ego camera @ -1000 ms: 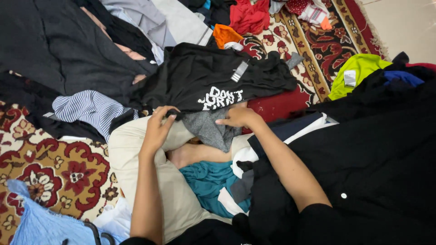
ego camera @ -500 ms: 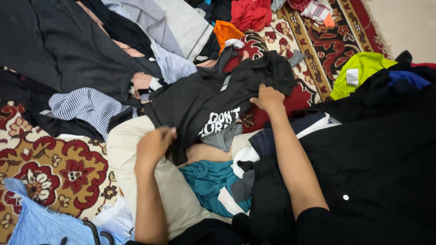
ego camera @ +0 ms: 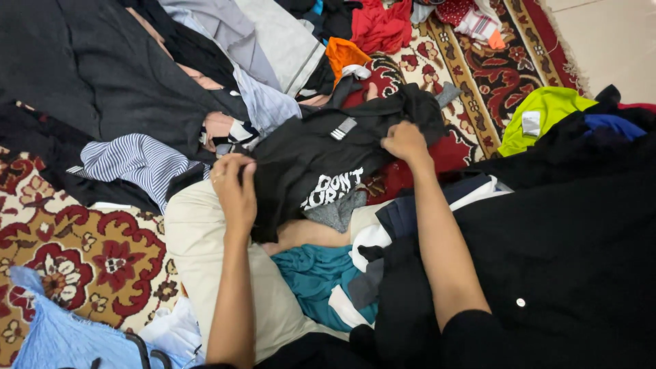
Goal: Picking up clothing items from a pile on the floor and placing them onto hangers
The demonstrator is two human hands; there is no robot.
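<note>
Black t-shirt [ego camera: 314,154] with white lettering on the front lies crumpled across the clothes heap, held at two edges. Left hand [ego camera: 234,186] is clenched on its near-left hem, fingers [ego camera: 239,167] curled over the fabric. Right hand [ego camera: 406,141] is closed on the far-right edge, bunching cloth under the knuckles. The shirt hangs slack between the two grips, print facing up and tilted.

Step, as a judgement: straightening the shirt out, mid-spread. The next move would call for pulling the two grips apart and lifting so the cloth clears the pile; the grey garment [ego camera: 336,210] just under the lettering could drag along.

Versus 0.5 s ago: left hand has moved up and away from the body, now higher on the hem; right hand has barely shifted, same edge. Shirt is drawn a bit tighter. One second ago both hands sat close together at the near hem with the shirt lying flatter.

Around the fingers: beige trousers [ego camera: 198,239] below the left hand, striped cloth [ego camera: 133,164] to its left, teal garment [ego camera: 311,270] toward the body between the forearms. Beyond the right fingers, an orange piece [ego camera: 342,51] and a red garment [ego camera: 379,27]. Right of them, a lime green shirt [ego camera: 540,109] and a large black button-up garment [ego camera: 567,232]. Patterned red carpet [ego camera: 82,253] underneath.
</note>
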